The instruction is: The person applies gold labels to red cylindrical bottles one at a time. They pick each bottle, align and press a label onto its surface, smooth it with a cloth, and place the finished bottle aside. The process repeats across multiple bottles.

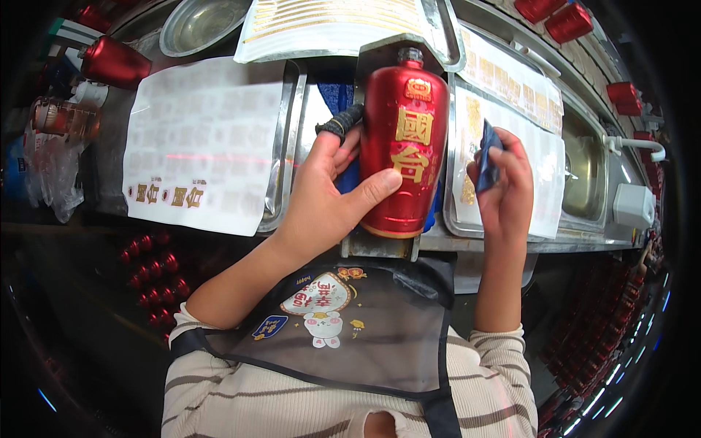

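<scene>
On a steel counter [584, 241], with a sink [584, 186] at right and other bottles [117, 64] at the far left: white sheets [204, 139] to both sides. Squarely in the middle, between both hands: a red bottle [400, 153] on a metal stand [365, 246], gold characters [413, 126] facing up, neck pointing away from the apron [394, 336], base toward it. Long axis running away from the body, tipped only slightly off straight. Nearest, and touching: the left hand [332, 179], at the left flank, thumb laid by the lower character, fingers part-curled along the side, black wrap [342, 123] on one. Spread fairly wide; no telling whether clasping or merely resting there. Apart from the bottle, out to the right: the right hand [504, 175], thumb and fingertips pinched closed on a thin blue piece [484, 169], pointed end upward.
</scene>
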A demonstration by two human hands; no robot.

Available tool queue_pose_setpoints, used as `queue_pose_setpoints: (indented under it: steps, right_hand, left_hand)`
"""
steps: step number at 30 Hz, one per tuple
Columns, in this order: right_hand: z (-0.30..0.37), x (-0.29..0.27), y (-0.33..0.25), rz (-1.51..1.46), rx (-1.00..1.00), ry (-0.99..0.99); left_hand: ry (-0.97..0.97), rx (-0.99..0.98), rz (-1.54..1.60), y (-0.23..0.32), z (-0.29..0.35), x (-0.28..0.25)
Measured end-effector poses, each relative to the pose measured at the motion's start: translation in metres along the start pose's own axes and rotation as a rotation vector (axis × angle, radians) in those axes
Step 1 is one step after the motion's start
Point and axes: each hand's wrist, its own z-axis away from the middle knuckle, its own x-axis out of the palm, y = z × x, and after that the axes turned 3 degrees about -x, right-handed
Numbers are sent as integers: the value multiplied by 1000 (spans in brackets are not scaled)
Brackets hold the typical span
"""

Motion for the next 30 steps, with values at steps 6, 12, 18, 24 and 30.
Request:
queue_pose_setpoints:
  steps: [6,12,18,24,30]
  right_hand:
    - [27,82,-38,980,-1012,-619]
    - [-33,83,-59,794,-1119,-395]
    - [-31,66,-39,845,-1036,-218]
    - [-22,65,-40,933,-1250,-256]
    - [27,46,-31,1003,-1382,-823]
  left_hand:
    - [12,-3,-1,1,2,0]
    - [28,-16,-23,1,1,2]
    - [-6,-52,-18,-2,1,-4]
    - [1,-62,-11,-1,2,-3]
    - [-71,-54,298,-7,3,-6]
